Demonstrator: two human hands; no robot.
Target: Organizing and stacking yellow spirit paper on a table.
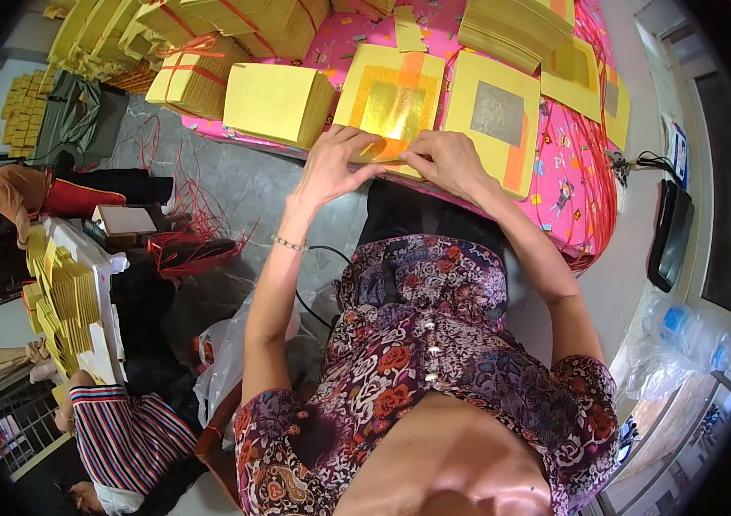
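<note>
Head view: both hands' fingers [357, 155] pinch the gold-foil sheet's [391, 99] near edge, sheet lying flat.

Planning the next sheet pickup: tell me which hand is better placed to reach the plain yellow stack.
Left, probably. The left hand rests on the near edge of the gold-foil sheet, right beside the plain yellow stack. The right hand sits on the far side, nearer the silver-foil sheet.

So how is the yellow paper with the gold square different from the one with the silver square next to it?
The gold-square paper has a shiny gold middle; the silver-square paper has a dull grey one. Both hands, left hand and right hand, touch the gold one's near edge; the silver one lies untouched. Both are yellow with orange bands, on the pink tablecloth.
</note>
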